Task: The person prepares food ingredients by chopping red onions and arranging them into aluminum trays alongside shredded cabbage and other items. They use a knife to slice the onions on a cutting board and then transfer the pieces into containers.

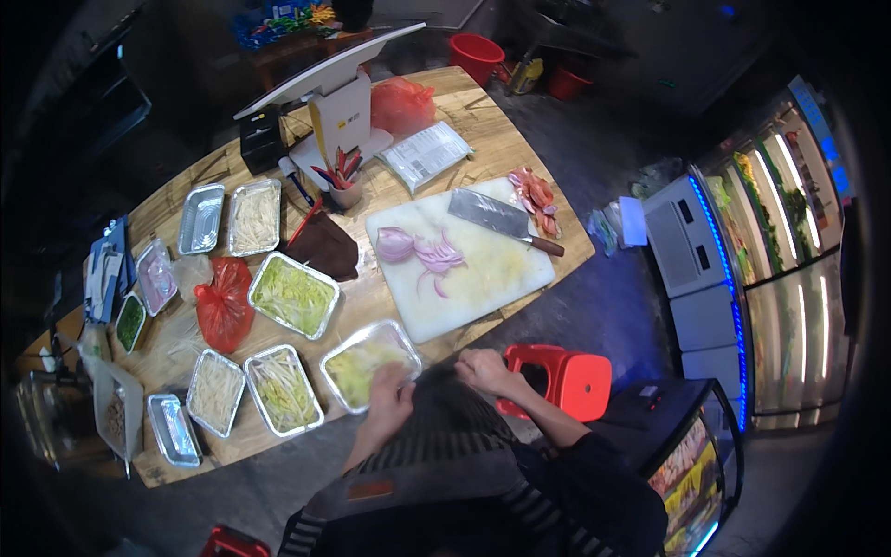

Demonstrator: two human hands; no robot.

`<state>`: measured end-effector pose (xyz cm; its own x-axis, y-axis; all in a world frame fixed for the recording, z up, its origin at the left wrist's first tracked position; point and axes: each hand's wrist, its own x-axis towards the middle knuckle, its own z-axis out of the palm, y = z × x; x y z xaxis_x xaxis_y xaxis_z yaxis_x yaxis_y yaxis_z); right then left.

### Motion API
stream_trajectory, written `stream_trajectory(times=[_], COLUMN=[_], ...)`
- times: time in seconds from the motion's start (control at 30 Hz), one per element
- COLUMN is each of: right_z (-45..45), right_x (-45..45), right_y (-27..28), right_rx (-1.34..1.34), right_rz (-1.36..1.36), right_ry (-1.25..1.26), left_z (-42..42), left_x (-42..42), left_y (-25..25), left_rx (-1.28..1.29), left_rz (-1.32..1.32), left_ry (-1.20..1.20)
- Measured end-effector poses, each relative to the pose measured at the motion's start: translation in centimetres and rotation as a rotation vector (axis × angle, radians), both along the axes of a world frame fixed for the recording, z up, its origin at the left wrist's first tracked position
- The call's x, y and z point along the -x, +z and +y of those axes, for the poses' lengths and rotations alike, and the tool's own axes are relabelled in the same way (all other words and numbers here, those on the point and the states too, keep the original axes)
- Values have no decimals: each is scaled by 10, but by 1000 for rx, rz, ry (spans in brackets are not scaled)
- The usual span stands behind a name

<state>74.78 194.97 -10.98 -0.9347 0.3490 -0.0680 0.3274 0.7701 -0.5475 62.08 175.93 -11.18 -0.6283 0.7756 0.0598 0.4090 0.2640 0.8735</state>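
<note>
My left hand (387, 402) is at the near right side of a foil tray (335, 398) of pale green shredded vegetable. Its fingers are blurred over the tray, and their grip is unclear. My right hand (483, 370) is curled into a fist beside the dark apron (445, 411), near the table edge; its palm is hidden. Beyond my hands lies a white cutting board (480, 292). A cut red onion (395, 244) and onion slices (440, 256) rest on its left half. A cleaver (491, 211) lies across its far right part, beside onion skins (536, 196).
Several foil trays (295, 295) of shredded vegetables stand left on the wooden table (487, 104), around a red plastic bag (224, 304). A monitor (341, 104) and pen cup (346, 192) stand at the back. A red stool (583, 386) is to my right, near a display fridge (786, 299).
</note>
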Motion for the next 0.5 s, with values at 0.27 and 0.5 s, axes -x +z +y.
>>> stream_trajectory(times=[0.27,0.5], right_z=[165,264], right_x=[41,8], right_y=[-8,-7], right_rx=[-145,-401], right_rz=[28,53], right_ry=[-37,33], left_z=[109,84], left_x=[-10,-31], left_y=[-30,-3], left_rx=[-81,-6], left_rz=[-126,166], left_ry=[272,644])
